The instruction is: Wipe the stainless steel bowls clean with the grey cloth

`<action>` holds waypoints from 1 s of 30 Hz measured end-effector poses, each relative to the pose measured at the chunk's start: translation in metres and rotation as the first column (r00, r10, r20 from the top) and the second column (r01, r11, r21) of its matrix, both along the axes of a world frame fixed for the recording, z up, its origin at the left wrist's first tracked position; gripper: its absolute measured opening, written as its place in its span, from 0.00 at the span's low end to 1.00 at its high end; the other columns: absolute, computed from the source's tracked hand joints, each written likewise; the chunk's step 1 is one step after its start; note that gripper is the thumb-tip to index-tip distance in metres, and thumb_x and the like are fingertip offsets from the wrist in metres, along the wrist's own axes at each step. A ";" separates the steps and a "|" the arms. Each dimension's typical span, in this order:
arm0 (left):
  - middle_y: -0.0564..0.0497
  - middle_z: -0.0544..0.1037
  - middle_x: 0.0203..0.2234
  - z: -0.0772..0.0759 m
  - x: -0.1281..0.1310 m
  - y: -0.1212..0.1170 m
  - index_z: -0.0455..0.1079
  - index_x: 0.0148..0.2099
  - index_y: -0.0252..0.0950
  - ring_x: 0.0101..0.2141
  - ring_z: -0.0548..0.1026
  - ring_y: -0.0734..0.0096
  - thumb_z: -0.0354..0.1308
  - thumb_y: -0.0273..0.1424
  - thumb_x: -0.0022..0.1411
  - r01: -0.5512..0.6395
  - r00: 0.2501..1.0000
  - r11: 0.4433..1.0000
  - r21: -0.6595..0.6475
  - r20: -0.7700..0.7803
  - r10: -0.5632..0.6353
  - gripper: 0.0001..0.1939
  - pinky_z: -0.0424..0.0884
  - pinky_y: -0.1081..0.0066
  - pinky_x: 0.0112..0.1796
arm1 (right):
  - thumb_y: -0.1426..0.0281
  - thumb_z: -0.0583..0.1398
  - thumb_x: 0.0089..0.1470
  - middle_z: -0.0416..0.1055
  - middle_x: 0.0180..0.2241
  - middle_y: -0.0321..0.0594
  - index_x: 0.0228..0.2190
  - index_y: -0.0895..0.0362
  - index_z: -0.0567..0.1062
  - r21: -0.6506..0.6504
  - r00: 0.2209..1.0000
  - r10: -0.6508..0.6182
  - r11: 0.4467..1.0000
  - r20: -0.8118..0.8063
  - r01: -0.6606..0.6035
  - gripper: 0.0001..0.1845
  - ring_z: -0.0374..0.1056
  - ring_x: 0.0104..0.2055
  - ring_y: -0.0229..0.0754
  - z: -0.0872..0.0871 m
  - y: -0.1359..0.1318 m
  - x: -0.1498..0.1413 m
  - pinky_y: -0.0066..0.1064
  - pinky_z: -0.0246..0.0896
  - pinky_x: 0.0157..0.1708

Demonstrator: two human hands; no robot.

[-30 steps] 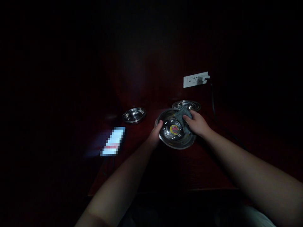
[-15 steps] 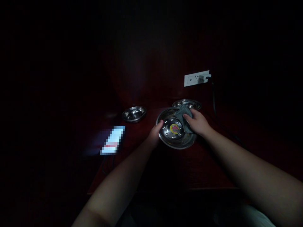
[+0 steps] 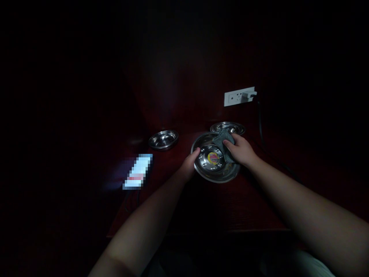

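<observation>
A shiny metal bowl (image 3: 211,175) with a round yellow and red sticker inside its bottom is held up above the table, tilted toward me. My left hand (image 3: 190,163) grips its left rim, the thumb over the edge and the other fingers hidden underneath. Bunched in my right hand (image 3: 242,150) is a grey-green cloth (image 3: 225,143), pressed against the bowl's right inner wall and rim. Behind the bowl, partly covered by it and the cloth, lies another shiny metal dish (image 3: 226,125).
A smaller metal bowl (image 3: 163,140) stands on the dark red table (image 3: 230,215) at the back left. In front of it glows a pixelated phone-like screen (image 3: 138,171) with a cable. A white wall socket (image 3: 238,96) holds a plug with a black cord (image 3: 260,123).
The metal bowl and my left hand have shifted very slightly to the right and down. My right hand stays with the cloth at the bowl's right side.
</observation>
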State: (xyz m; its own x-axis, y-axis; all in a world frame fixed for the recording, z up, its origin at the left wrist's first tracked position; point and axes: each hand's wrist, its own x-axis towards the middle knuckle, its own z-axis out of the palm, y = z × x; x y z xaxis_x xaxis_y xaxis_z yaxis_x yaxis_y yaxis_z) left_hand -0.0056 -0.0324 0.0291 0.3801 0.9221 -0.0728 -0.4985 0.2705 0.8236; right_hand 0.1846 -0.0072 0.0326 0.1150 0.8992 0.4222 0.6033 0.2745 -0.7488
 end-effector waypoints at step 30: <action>0.42 0.79 0.38 -0.003 -0.005 0.000 0.70 0.47 0.28 0.50 0.71 0.56 0.51 0.42 0.58 -0.086 0.996 0.995 -0.054 -0.035 0.085 0.23 0.59 0.58 0.55 | 0.61 0.56 0.48 0.66 0.22 0.35 0.27 0.56 0.67 0.047 0.994 0.055 0.998 -0.091 -0.051 0.11 0.60 0.22 0.37 0.005 -0.002 0.003 0.28 0.54 0.22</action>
